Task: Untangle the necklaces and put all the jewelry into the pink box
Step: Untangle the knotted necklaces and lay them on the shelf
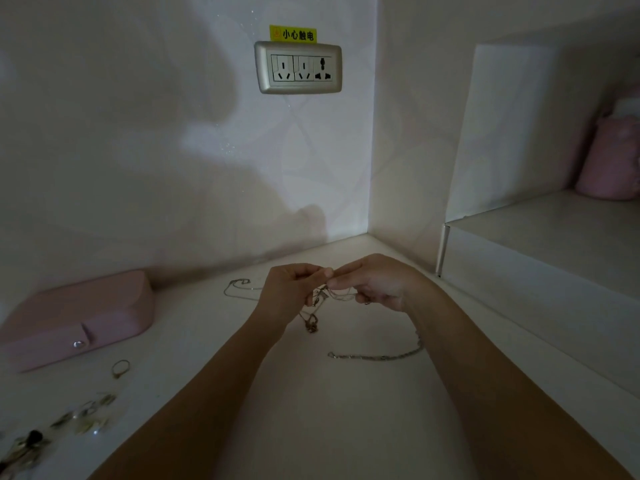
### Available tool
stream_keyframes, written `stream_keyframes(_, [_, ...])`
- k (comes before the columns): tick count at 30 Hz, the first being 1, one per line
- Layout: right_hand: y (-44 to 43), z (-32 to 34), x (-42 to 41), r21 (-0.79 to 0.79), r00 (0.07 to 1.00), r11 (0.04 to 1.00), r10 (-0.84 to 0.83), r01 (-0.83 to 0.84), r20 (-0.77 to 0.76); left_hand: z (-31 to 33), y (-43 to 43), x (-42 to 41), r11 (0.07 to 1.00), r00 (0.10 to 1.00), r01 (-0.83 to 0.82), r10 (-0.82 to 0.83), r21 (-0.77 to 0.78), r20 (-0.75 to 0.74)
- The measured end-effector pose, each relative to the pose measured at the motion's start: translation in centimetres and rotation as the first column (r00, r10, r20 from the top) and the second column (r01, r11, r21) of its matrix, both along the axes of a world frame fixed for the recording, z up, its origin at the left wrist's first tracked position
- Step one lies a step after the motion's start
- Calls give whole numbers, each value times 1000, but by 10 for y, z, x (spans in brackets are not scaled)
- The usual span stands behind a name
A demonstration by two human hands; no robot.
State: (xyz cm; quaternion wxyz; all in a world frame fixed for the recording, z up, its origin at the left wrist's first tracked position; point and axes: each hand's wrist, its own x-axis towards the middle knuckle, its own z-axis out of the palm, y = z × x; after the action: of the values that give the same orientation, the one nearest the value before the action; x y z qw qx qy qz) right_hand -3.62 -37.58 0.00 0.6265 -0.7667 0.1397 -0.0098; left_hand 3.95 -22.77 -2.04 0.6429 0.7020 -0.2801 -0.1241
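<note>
Necklaces (320,296) between left hand (294,289), right hand (379,285) (pinched)

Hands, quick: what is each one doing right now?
Left hand: closed, fingers pinching the tangled necklaces.
Right hand: closed, fingers pinching the same tangled necklaces from the other side.

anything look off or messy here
Yes: the necklaces are snarled into a knot, pinched between the left hand and right hand. The pink box is shut while a ring and small pieces lie scattered in front of it.
</note>
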Motion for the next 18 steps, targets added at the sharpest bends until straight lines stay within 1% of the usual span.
stream_keyframes(3, [4, -2, 4, 44, 998, 997, -62, 62, 8, 1, 0, 0, 999, 1000, -24, 24, -37, 12])
stream_keyframes(6, [7, -3, 7, 85, 996, 993, -84, 82, 17, 1, 1, 4, 996, 998, -52, 49, -70, -51])
stream_keyframes(10, [5, -2, 8, 98, 988, 984, -151, 151, -3, -2, -2, 6, 1000, 997, -2, 0, -25, -83])
stream_keyframes(15, [0, -2, 9, 15, 974, 975, -224, 224, 22, -4, -2, 0, 997, 997, 60, -58, 40, -42])
stream_keyframes(18, [-2, -3, 10, -18, 976, 977, -212, 213, 36, -2, -2, 0, 996, 996, 74, -71, 47, -53])
